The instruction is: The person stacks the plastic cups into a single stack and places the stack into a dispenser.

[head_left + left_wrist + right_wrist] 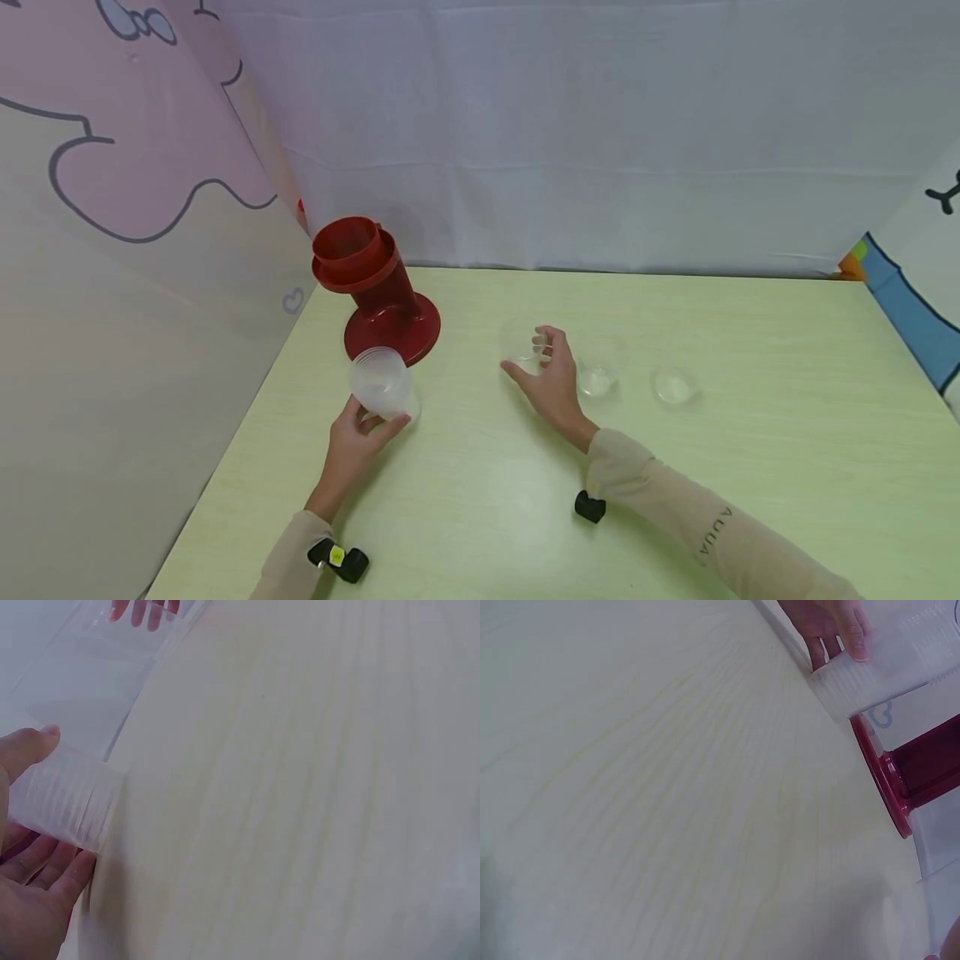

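Observation:
My left hand (356,440) grips a stack of nested clear plastic cups (381,383), tilted with the rims upward, in front of the red stand. In the left wrist view the stacked cups (64,796) lie between thumb and fingers. My right hand (553,379) holds a single clear plastic cup (521,340) between thumb and fingers, near the middle of the table. That cup is so transparent that its outline is faint; whether it touches the table I cannot tell. The right wrist view also shows the cup stack (885,664) in the left hand.
A red stand (393,329) with a round base and a wide cup-shaped top rises at the back left. Two clear cups, one (597,379) just right of my right hand and another (675,385) farther right, sit on the pale wooden table (787,467). White cloth (570,150) hangs behind.

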The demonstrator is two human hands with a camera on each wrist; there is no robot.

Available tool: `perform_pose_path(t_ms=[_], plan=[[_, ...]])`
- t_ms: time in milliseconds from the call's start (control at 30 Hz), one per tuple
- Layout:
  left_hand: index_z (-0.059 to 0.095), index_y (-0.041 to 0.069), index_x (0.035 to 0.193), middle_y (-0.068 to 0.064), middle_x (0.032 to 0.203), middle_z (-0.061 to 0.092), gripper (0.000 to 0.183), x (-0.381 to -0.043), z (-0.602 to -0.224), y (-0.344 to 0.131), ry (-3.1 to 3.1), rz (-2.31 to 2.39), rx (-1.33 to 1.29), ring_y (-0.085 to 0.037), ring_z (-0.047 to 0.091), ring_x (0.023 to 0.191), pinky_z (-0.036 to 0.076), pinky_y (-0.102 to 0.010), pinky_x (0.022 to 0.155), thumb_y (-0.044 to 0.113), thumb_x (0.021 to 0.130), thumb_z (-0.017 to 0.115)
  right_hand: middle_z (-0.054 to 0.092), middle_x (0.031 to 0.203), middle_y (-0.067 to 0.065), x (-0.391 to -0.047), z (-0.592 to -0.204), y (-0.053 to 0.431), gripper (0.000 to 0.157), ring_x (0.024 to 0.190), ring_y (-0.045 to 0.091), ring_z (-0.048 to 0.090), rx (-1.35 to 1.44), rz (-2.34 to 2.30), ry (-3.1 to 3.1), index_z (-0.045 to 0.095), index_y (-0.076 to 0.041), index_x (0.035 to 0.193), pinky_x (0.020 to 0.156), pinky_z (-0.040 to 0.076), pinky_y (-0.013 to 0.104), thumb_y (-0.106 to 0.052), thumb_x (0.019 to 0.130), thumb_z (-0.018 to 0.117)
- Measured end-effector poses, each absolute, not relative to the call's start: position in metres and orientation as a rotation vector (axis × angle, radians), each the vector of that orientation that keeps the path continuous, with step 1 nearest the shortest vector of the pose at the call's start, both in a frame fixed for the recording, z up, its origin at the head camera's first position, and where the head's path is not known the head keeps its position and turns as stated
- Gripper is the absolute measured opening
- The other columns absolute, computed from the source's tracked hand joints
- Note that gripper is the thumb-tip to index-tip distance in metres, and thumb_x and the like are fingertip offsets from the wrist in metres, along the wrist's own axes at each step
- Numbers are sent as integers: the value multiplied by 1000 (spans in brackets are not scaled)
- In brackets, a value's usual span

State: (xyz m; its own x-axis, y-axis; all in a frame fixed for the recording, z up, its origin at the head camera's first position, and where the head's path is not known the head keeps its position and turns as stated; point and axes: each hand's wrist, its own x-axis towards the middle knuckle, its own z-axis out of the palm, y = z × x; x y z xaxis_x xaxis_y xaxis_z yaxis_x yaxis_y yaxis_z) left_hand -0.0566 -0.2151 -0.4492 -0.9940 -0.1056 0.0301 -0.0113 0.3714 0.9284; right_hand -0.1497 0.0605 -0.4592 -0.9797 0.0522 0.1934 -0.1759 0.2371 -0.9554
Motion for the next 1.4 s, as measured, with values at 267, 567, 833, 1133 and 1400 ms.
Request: perform_pose_path(t_ms=[267, 567, 833, 1133, 1400], plan=[[41, 9, 135, -9, 129, 51, 68, -56, -447, -213, -2520, -1746, 99, -25, 51, 116, 48, -40, 94, 10, 78, 78, 52, 119, 16, -147, -455, 60, 62, 107, 38, 51, 163, 1836, -2299, 44, -8, 123, 89, 45, 43, -16, 75, 82], [33, 13, 140, -8, 135, 45, 79, -58, -448, -214, -2512, -1782, 98, -25, 47, 122, 46, -32, 96, 9, 76, 79, 52, 118, 8, -146, -452, 60, 63, 107, 33, 51, 167, 1822, -2309, 44, -9, 125, 89, 45, 40, -17, 75, 81], [34, 13, 140, -5, 134, 45, 79, -60, -447, -213, -2498, -1761, 74, -21, 43, 122, 43, -25, 98, 10, 76, 79, 53, 118, 7, -145, -448, 60, 63, 105, 24, 51, 168, 1818, -2309, 44, -9, 126, 90, 46, 41, -19, 76, 81], [37, 10, 137, -6, 131, 48, 73, -60, -444, -212, -2520, -1736, 86, -20, 46, 120, 44, -23, 97, 11, 78, 79, 52, 119, 8, -144, -442, 59, 64, 108, 31, 51, 201, 1816, -2308, 44, -8, 128, 91, 46, 42, -20, 77, 80], [37, 9, 137, -7, 131, 48, 71, -59, -441, -211, -2558, -1702, 94, -21, 47, 119, 45, -20, 94, 13, 79, 78, 50, 119, 10, -140, -436, 58, 65, 109, 33, 50, 229, 1820, -2280, 43, -7, 130, 92, 45, 47, -17, 77, 80]])
